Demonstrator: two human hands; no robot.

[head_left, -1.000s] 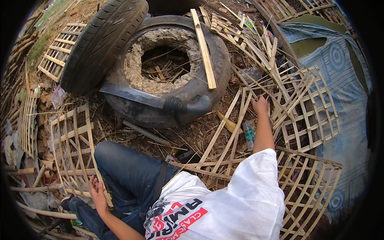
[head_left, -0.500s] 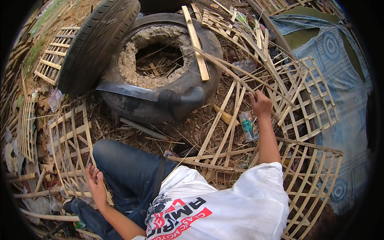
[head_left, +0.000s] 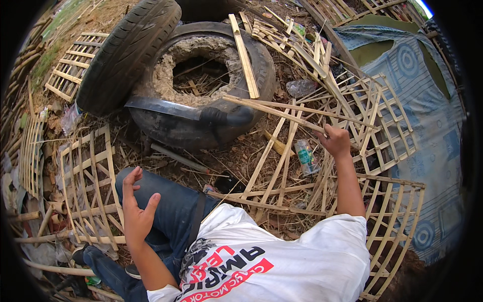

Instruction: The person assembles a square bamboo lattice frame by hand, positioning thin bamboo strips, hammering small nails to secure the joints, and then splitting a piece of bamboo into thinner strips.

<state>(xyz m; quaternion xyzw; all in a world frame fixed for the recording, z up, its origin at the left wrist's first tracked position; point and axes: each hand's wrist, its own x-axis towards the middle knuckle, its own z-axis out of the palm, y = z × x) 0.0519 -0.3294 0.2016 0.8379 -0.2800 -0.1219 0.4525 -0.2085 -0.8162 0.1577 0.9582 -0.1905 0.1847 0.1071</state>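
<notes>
Bamboo lattice frames lie heaped all round, several looking finished. Right hand (head_left: 336, 141) is closed on a long bamboo strip (head_left: 297, 113) lifted above the frame (head_left: 282, 176) in front, seemingly not yet woven in. Left hand (head_left: 135, 214) hangs open, empty, over the knee.

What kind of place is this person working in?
Probably an outdoor, makeshift workshop for bamboo lattice work. Split bamboo lattice panels lie all around on bare, littered ground, the right hand grips a bamboo strip, and a large knife rests on an old tyre.
</notes>
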